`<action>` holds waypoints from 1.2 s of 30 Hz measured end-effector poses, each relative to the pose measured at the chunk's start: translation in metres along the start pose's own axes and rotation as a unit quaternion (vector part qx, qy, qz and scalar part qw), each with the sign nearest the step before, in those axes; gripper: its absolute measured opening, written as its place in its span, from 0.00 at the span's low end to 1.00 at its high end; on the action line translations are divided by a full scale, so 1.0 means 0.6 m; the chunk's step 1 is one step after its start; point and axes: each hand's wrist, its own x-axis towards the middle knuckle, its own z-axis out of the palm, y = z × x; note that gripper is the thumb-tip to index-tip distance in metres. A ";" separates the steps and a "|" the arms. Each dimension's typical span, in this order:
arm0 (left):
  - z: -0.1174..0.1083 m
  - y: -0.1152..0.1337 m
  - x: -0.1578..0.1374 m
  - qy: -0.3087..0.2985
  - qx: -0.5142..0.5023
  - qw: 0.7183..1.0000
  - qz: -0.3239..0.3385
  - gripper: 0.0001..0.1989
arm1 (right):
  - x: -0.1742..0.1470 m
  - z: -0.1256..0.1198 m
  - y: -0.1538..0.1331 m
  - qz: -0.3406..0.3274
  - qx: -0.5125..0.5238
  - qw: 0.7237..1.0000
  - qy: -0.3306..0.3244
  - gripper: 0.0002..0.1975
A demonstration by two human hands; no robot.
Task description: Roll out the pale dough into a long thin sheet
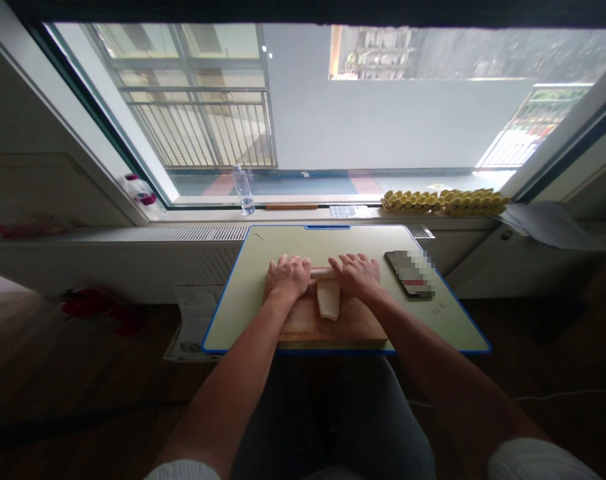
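Observation:
A thin, pale rolling pin lies crosswise over the far part of a wooden board. On its left end rests my left hand, the fingers curled over it. My right hand covers the right end in the same way, its thumb toward the middle. A flat strip of pale dough stretches from under the pin toward me. The dough beyond the pin is hidden, and both pin ends are covered by my hands.
The board sits on a small blue-edged table. A phone lies at its right. Along the windowsill stand a clear bottle, a bottle with a purple label and yellow egg cartons. A red object is at the floor's left.

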 end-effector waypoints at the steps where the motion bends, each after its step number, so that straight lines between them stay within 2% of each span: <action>1: -0.001 0.001 0.006 -0.002 0.002 1.000 -0.004 0.27 | 0.004 -0.002 0.001 -0.005 -0.002 1.000 -0.010 0.27; 6: -0.008 0.003 0.036 -0.032 0.007 0.999 -0.014 0.27 | 0.028 -0.004 0.006 -0.011 0.001 0.999 -0.031 0.26; 14: -0.009 0.006 0.053 -0.049 0.019 0.998 -0.016 0.27 | 0.042 0.018 0.008 0.018 0.038 0.999 -0.003 0.29; 19: -0.005 0.004 0.042 -0.029 0.024 0.999 0.010 0.27 | 0.021 0.021 0.005 0.017 0.027 0.999 0.006 0.29; 24: 0.001 0.000 0.022 0.002 0.037 0.999 0.020 0.25 | -0.004 0.020 0.001 -0.001 0.008 0.999 0.044 0.28; 36: 0.004 -0.008 -0.033 0.037 0.002 0.998 0.049 0.22 | -0.057 0.032 -0.006 0.003 0.053 0.994 0.099 0.27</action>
